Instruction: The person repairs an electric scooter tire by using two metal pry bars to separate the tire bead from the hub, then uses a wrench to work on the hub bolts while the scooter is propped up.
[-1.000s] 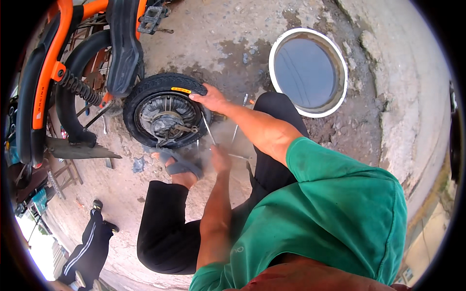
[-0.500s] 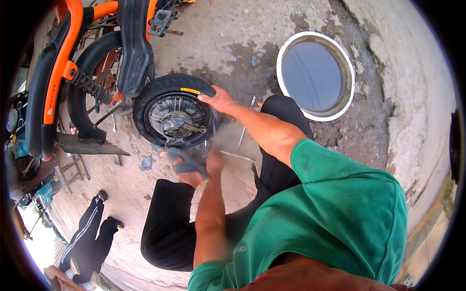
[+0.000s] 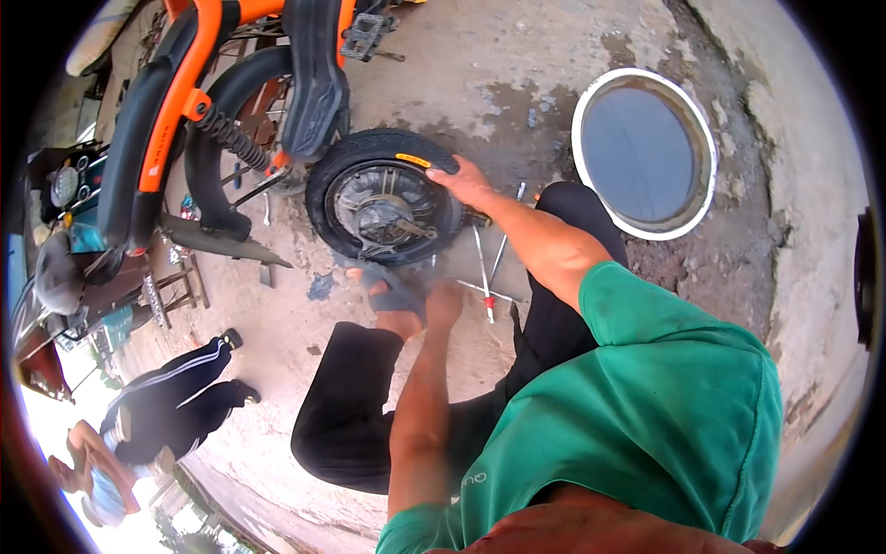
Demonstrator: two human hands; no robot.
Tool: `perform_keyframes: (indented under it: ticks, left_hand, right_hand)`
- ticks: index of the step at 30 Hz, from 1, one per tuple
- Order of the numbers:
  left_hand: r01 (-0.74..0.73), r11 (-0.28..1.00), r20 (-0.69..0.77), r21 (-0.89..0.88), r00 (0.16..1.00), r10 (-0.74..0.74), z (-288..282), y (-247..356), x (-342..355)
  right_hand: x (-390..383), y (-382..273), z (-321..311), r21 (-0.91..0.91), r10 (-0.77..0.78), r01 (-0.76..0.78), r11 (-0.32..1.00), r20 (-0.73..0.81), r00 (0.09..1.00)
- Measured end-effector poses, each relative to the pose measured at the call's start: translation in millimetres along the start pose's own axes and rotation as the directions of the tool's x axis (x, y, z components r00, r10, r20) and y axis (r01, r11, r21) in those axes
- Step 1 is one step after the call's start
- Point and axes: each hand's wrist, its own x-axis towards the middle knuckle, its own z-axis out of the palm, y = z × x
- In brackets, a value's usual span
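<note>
My right hand (image 3: 466, 180) grips the upper right edge of a black tyre (image 3: 325, 198) with a yellow label. The tyre sits on a grey metal hub wheel (image 3: 383, 217) with a protruding axle. Below the wheel, my left hand (image 3: 444, 303) is closed and blurred; whatever it holds is hidden. Beside it a thin metal rod (image 3: 503, 295) lies roughly crosswise. A second rod with a red part (image 3: 489, 303) and a longer slim rod (image 3: 506, 245) are close by, between the wheel and my right leg. My sandalled foot (image 3: 395, 300) is against the wheel's lower edge.
An orange and black two-wheeler frame (image 3: 171, 120) with a spring shock stands at upper left. A round white-rimmed basin of water (image 3: 706, 157) is at upper right. Another person in dark trousers (image 3: 175, 397) is at lower left. Wet patches mark the concrete.
The whole view has shifted, so the scene sits further right. The rod with the red part now shows right of my left hand, where it was not visible before. My right hand stays on the tyre.
</note>
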Motion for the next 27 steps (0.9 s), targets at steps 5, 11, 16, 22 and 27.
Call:
perform_keyframes:
  ticks: [5, 11, 16, 22, 27]
  left_hand:
    - [0.105, 0.978, -0.06, -0.179, 0.991, -0.117, -81, -50, 13]
    - [0.206, 0.979, -0.187, 0.006, 0.962, -0.201, -212, -117, 54]
    - [0.088, 0.991, -0.154, 0.096, 0.985, -0.072, -292, -140, 95]
    - [0.015, 0.993, -0.168, 0.118, 0.986, 0.005, -306, -142, 134]
    - [-0.106, 0.944, -0.226, -0.313, 0.973, 0.034, -270, -163, 179]
  right_hand:
    - [2, -2, -3, 0.09, -0.004, 0.002, 0.996, 0.03, 1.0]
    - [3, -6, 7, 0.072, -0.015, 0.015, 0.997, 0.008, 1.0]
    - [-1, -5, 12, 0.129, 0.018, -0.022, 0.991, 0.028, 0.999]
    - [-2, 0, 8, 0.223, 0.009, -0.017, 0.975, 0.04, 0.999]
    - [-6, -9, 7, 0.275, 0.02, -0.046, 0.96, 0.097, 0.995]
